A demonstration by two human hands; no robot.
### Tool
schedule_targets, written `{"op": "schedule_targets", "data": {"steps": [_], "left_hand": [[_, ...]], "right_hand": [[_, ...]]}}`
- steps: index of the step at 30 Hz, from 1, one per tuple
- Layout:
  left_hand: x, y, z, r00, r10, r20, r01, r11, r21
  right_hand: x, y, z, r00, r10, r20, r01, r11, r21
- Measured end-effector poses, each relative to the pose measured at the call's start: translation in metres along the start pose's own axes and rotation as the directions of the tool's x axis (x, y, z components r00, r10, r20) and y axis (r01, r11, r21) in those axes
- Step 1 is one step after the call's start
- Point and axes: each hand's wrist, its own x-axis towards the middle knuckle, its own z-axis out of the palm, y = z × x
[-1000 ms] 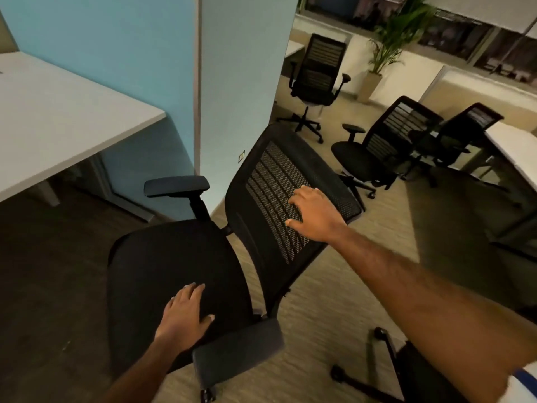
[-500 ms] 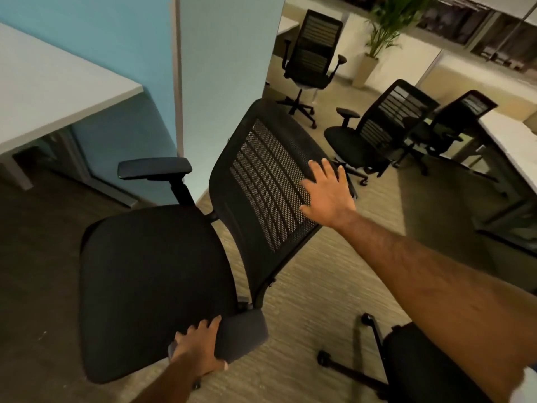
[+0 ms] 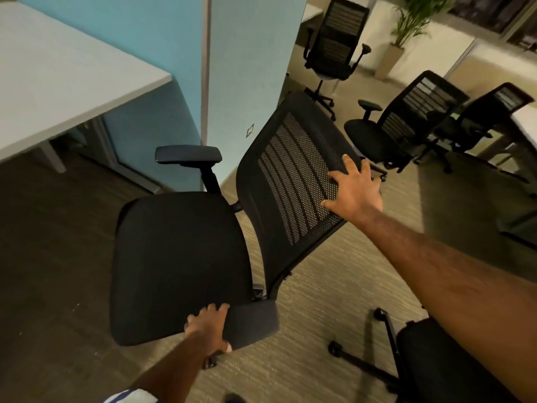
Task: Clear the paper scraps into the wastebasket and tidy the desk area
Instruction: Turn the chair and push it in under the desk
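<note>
A black office chair (image 3: 180, 257) with a mesh backrest (image 3: 290, 175) stands on the carpet in front of me, its seat facing the white desk (image 3: 58, 82) at the upper left. My left hand (image 3: 207, 327) grips the near armrest (image 3: 252, 321), fingers curled over its end. Spread flat, my right hand (image 3: 356, 190) presses on the upper right of the mesh backrest. No paper scraps or wastebasket are in view.
A blue partition (image 3: 241, 68) stands just behind the chair. Another chair's seat and wheeled base (image 3: 436, 365) sit at the lower right. Three more black chairs (image 3: 401, 126) and a potted plant (image 3: 404, 27) stand further back; a second desk edge (image 3: 526, 123) is at right.
My left hand left the seat cushion and took hold of the near armrest. My right hand slid toward the backrest's right edge with fingers spread. The chair has shifted slightly in the view.
</note>
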Motion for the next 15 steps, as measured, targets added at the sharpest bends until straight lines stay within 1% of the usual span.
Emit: {"op": "schedule_targets", "data": {"steps": [3, 9, 15], "left_hand": [[-0.011, -0.013, -0.001, 1.000, 0.019, 0.003, -0.019, 0.999, 0.027], [-0.028, -0.043, -0.003, 0.999, 0.033, 0.002, -0.033, 0.999, -0.003], [-0.041, -0.090, -0.001, 1.000, 0.020, -0.022, -0.020, 1.000, -0.008]], "right_hand": [[-0.015, -0.007, -0.004, 0.999, 0.032, 0.017, -0.032, 0.999, 0.027], [-0.039, -0.032, -0.018, 0.997, 0.073, 0.026, -0.074, 0.996, 0.045], [-0.053, -0.068, -0.025, 0.997, 0.075, 0.013, -0.076, 0.994, 0.081]]}}
